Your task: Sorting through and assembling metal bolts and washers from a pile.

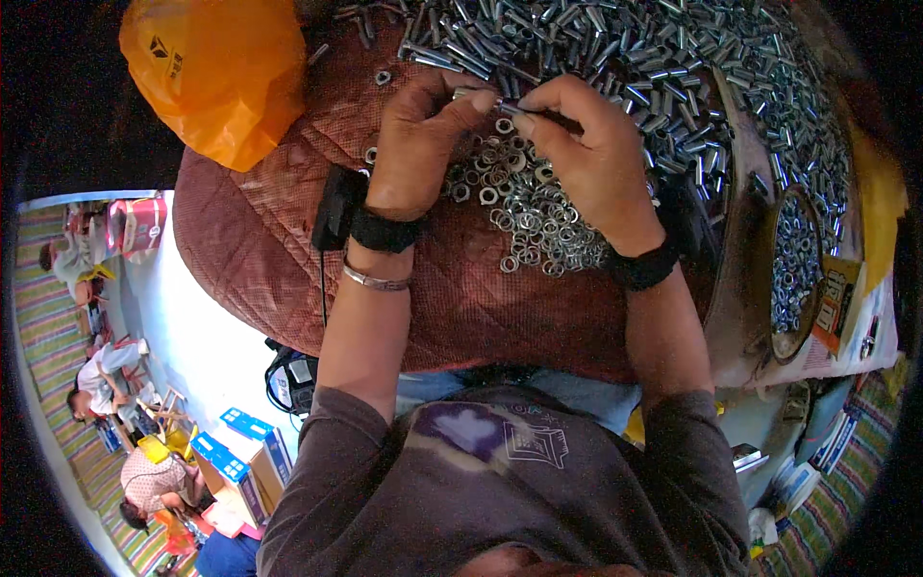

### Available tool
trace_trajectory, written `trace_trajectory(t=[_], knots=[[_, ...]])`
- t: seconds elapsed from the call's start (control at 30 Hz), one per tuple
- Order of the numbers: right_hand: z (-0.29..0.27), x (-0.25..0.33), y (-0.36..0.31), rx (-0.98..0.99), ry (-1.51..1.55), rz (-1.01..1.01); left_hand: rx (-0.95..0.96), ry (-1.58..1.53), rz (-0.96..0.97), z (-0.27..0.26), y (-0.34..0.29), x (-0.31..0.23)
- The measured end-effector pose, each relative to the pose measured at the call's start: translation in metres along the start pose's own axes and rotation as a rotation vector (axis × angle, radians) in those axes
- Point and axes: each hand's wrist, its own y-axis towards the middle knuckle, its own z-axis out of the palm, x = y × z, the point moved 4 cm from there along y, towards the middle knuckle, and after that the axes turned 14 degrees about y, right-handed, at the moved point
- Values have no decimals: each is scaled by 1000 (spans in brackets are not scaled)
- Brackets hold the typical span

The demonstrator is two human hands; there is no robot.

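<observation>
My left hand (428, 135) is closed, pinching a short shiny metal sleeve (463, 94) between thumb and fingers. Right beside it, my right hand (591, 144) pinches a thin dark metal piece, perhaps a bolt (510, 104), whose end meets the sleeve. The fingertips partly hide where the two parts join. Below and between my hands lies a heap of metal washers (543, 231), loosely spread on a reddish-brown quilted cloth (471, 308). Beyond my fingers, a large pile of metal sleeves and bolts (577, 38) covers the far side.
An orange plastic bag (216, 77) sits at the far left. On the right, a round tray (784, 348) holds small nuts, with more metal sleeves (798, 106) behind it. Blue-and-white cartons (245, 442) and several seated people are on the floor at left.
</observation>
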Motion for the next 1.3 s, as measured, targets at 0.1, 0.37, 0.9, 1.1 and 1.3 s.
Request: trace_trajectory(t=[0.1,0.37,0.9,1.1,1.3], knots=[[4,-5,1,26,210,105,49,-127,-76,1,-1,0],[8,-4,3,36,545,341,161,-254,-71,8,-3,0],[-37,-4,8,-352,291,49,99,-487,38,0,2,1],[-51,-7,6,-466,333,-29,16,-302,-31,3,6,-14],[-47,-8,8,-400,340,35,-75,1011,541,25,36,-20]])
